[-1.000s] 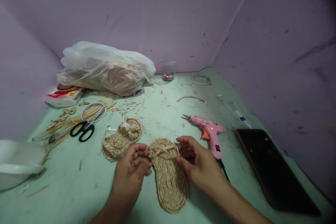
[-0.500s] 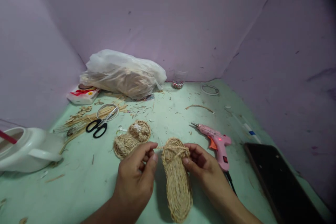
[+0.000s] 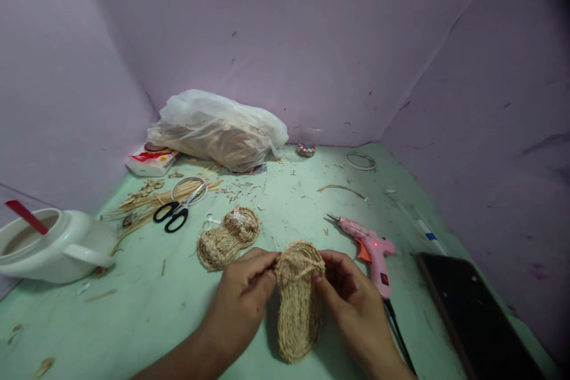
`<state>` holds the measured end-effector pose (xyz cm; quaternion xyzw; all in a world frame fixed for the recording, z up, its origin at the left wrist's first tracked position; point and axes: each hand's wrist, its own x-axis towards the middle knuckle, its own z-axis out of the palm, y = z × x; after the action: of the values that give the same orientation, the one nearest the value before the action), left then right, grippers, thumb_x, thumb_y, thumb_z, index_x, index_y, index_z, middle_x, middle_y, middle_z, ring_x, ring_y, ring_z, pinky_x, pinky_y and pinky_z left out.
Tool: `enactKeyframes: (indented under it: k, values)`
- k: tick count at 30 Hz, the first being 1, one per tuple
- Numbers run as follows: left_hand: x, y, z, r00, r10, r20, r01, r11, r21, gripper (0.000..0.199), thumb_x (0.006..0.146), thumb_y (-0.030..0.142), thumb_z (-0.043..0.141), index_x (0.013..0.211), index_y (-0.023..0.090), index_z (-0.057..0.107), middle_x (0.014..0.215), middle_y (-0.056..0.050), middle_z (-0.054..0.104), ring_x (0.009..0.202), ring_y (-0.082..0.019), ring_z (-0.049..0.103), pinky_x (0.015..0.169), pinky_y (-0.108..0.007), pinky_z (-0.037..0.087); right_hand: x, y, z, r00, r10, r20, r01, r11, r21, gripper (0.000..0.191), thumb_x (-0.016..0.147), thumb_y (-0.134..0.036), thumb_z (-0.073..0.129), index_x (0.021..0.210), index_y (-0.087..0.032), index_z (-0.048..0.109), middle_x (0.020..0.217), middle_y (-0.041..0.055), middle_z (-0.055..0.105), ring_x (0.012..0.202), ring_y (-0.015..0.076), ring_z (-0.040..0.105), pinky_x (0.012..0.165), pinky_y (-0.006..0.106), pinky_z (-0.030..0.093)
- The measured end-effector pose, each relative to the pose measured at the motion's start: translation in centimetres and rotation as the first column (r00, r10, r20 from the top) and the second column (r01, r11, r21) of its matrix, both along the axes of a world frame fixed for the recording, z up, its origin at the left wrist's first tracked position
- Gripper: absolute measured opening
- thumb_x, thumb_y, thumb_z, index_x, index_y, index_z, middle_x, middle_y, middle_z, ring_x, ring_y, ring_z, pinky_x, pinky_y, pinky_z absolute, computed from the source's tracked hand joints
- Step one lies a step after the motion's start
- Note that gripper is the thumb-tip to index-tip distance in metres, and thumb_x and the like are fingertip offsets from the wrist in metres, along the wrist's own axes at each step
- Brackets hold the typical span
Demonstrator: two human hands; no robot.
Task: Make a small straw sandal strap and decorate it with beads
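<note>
A long woven straw sole [image 3: 299, 314] with a braided strap across its upper end is held between both hands above the green table. My left hand [image 3: 249, 294] pinches at the upper left edge of the sole, where the strap's end meets it. The fingers of my right hand [image 3: 350, 291] grip the upper right edge, thumb on the front face. Behind my left hand lies a smaller woven straw slipper [image 3: 228, 238] with white beads on its strap. To the right of my right hand rests a pink glue gun [image 3: 371, 248] with its red light on.
Black-handled scissors [image 3: 177, 214] lie on straw strands at the left, near a white pot [image 3: 57, 249]. A plastic bag [image 3: 218, 133] and a jar of beads [image 3: 307, 149] stand at the back. A black phone [image 3: 476, 314] lies at the right.
My left hand has moved right, up against the sole's edge, and the gap bridged by the strap's end has closed. The sole tilts differently, and the whole view has shifted slightly.
</note>
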<state>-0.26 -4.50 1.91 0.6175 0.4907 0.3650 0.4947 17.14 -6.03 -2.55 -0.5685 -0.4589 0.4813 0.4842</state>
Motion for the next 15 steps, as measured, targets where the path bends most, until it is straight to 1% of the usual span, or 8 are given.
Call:
enactKeyframes:
  k: [2,3,5,7,10,13,15]
  values:
    - [0.0,0.3,0.1,0.986,0.010,0.165,0.016,0.988,-0.153,0.025,0.071,0.020,0.052,0.087,0.017,0.071,0.081,-0.005,0.065,0.078,-0.019,0.057,0.076,-0.030,0.045,-0.1,-0.2,0.1,0.997,-0.023,0.077,0.021,0.999,0.027,0.024,0.075,-0.031,0.063,0.094,-0.017,0.060,0.085,0.0083,0.068,0.080,0.0217,0.063,0.068,0.032,0.051]
    - [0.0,0.4,0.2,0.973,0.027,0.227,0.021,0.978,-0.206,0.027,0.069,0.021,0.054,0.089,0.017,0.071,0.084,-0.005,0.066,0.080,-0.020,0.058,0.078,-0.031,0.045,-0.2,-0.3,0.1,0.994,-0.032,0.107,0.028,0.999,0.042,0.024,0.075,-0.031,0.062,0.094,-0.017,0.060,0.084,0.0081,0.068,0.079,0.0218,0.064,0.068,0.032,0.052]
    - [0.0,0.4,0.1,0.952,0.044,0.304,0.040,0.964,-0.264,0.030,0.067,0.023,0.059,0.094,0.017,0.071,0.085,-0.004,0.067,0.081,-0.021,0.058,0.078,-0.031,0.045,-0.2,-0.4,0.1,0.986,-0.042,0.164,0.029,0.996,0.080,0.022,0.076,-0.030,0.060,0.094,-0.017,0.060,0.083,0.0073,0.068,0.077,0.0210,0.064,0.066,0.031,0.053]
    - [0.0,0.4,-0.2,0.939,0.035,0.341,0.070,0.954,-0.291,0.032,0.066,0.024,0.062,0.096,0.016,0.070,0.084,-0.004,0.068,0.081,-0.021,0.057,0.076,-0.030,0.045,-0.3,-0.6,0.1,0.974,-0.037,0.223,0.012,0.994,0.113,0.021,0.078,-0.029,0.058,0.095,-0.018,0.059,0.083,0.0065,0.068,0.074,0.0197,0.064,0.064,0.030,0.053]
    - [0.3,0.4,-0.9,0.929,0.031,0.370,0.094,0.944,-0.317,0.028,0.064,0.024,0.065,0.090,0.014,0.071,0.079,-0.004,0.068,0.079,-0.020,0.057,0.074,-0.029,0.044,-0.3,-0.8,-0.2,0.948,-0.042,0.316,-0.010,0.987,0.160,0.019,0.081,-0.027,0.054,0.097,-0.018,0.058,0.082,0.0055,0.066,0.069,0.0174,0.063,0.063,0.029,0.053]
    - [0.6,0.6,-1.9,0.943,0.070,0.326,0.045,0.942,-0.333,0.022,0.062,0.024,0.069,0.080,0.012,0.071,0.071,-0.003,0.066,0.073,-0.019,0.055,0.070,-0.028,0.043,-0.2,-0.9,-0.4,0.921,-0.051,0.387,-0.037,0.975,0.217,0.021,0.082,-0.024,0.051,0.102,-0.018,0.055,0.084,0.0059,0.065,0.066,0.0162,0.061,0.061,0.030,0.053]
    - [0.7,0.8,-2.6,0.946,0.106,0.305,0.010,0.935,-0.356,0.019,0.061,0.025,0.070,0.074,0.011,0.069,0.065,-0.002,0.063,0.069,-0.018,0.053,0.068,-0.027,0.043,0.0,-0.9,-0.3,0.883,-0.043,0.466,-0.080,0.967,0.240,0.026,0.080,-0.023,0.054,0.106,-0.018,0.053,0.090,0.0074,0.063,0.071,0.0178,0.061,0.063,0.032,0.053]
